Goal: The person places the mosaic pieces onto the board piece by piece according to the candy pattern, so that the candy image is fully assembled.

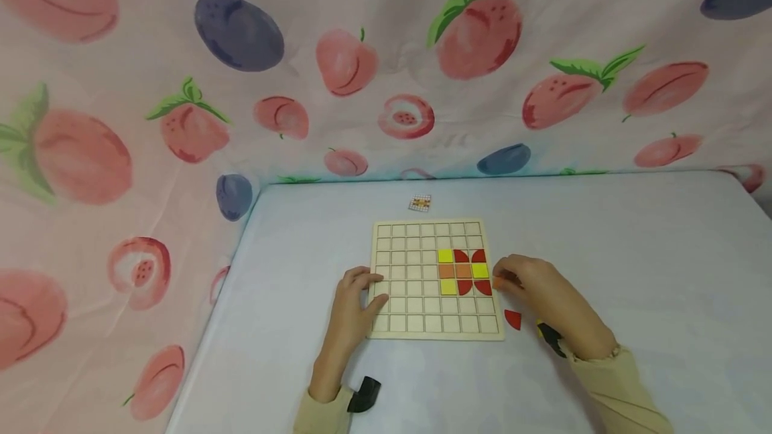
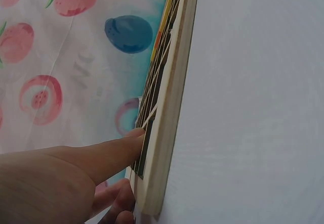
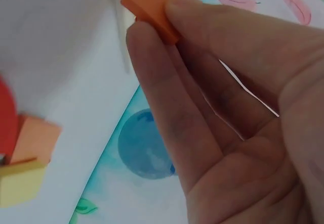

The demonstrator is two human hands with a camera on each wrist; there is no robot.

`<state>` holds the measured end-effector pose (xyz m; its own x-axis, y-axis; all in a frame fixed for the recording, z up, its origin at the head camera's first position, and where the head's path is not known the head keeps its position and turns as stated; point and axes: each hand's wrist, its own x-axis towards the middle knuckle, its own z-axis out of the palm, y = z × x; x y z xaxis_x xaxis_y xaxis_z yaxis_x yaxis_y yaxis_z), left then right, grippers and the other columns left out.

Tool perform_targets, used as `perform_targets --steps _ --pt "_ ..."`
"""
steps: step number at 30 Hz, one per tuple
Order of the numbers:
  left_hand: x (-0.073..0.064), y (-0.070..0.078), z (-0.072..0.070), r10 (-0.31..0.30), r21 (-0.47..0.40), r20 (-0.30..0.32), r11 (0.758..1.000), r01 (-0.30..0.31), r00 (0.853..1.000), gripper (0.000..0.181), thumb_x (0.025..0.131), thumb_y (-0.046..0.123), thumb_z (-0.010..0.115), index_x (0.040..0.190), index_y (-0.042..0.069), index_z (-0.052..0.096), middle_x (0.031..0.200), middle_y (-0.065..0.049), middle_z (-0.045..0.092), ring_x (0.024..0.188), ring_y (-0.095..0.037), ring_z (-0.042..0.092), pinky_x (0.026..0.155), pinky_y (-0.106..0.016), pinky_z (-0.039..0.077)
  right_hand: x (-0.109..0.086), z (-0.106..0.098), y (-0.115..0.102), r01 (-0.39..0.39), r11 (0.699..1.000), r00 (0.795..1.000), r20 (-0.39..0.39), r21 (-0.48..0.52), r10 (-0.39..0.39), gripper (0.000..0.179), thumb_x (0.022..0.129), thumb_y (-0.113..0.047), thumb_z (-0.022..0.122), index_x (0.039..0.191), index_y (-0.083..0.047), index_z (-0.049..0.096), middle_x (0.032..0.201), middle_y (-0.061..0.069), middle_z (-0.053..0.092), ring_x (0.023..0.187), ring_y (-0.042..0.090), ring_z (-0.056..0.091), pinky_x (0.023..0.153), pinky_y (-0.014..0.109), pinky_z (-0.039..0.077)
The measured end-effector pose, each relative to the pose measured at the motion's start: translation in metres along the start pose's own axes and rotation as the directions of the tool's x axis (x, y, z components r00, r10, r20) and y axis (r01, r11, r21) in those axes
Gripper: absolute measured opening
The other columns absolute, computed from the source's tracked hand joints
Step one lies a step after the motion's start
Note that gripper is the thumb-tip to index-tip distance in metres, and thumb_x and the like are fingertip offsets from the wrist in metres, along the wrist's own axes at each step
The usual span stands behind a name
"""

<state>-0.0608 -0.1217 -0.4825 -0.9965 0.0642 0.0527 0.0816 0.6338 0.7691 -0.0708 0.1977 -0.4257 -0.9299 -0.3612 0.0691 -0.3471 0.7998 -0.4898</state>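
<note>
A square wooden grid board [image 1: 416,317] lies on the white table. Several yellow, orange and red tiles fill cells on its right side; the red ones [image 1: 464,286] are quarter circles. The left hand [image 1: 352,303] rests at the board's left edge, thumb and fingertips on its surface; in the left wrist view the thumb touches a cell near the rim. Just beyond the right edge, the right hand [image 1: 537,290] pinches an orange tile [image 3: 152,6] between thumb and fingertips. A loose red quarter-circle tile [image 1: 513,319] lies beside the board, below that hand.
A small printed pattern card [image 1: 420,203] lies behind the board. In the right wrist view, an orange tile [image 3: 38,138], a yellow tile [image 3: 23,183] and a red piece [image 3: 6,123] lie on the table. Fruit-print cloth [image 1: 277,119] hangs behind and at left.
</note>
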Motion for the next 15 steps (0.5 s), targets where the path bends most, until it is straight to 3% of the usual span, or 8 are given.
perform_targets --steps 6,15 --pt "0.0 0.001 0.0 0.004 -0.001 0.006 1.0 -0.004 1.0 0.031 0.087 0.012 0.077 0.116 0.007 0.069 0.136 -0.014 0.052 0.113 -0.027 0.054 0.098 -0.048 0.043 0.01 0.003 -0.012 0.024 1.0 1.0 -0.018 -0.008 -0.024 0.011 0.082 -0.003 0.079 0.087 -0.008 0.07 0.077 -0.005 0.063 0.067 0.008 0.051 0.063 0.025 0.049" --pt "-0.001 0.001 -0.001 0.006 0.004 0.002 1.0 -0.006 1.0 0.031 0.087 0.013 0.077 0.116 0.008 0.069 0.136 -0.014 0.053 0.112 -0.027 0.055 0.097 -0.047 0.044 0.029 0.007 -0.028 0.002 1.0 0.999 0.033 -0.005 -0.002 0.01 0.084 -0.006 0.078 0.089 -0.007 0.069 0.077 -0.003 0.06 0.07 0.012 0.051 0.067 0.028 0.049"
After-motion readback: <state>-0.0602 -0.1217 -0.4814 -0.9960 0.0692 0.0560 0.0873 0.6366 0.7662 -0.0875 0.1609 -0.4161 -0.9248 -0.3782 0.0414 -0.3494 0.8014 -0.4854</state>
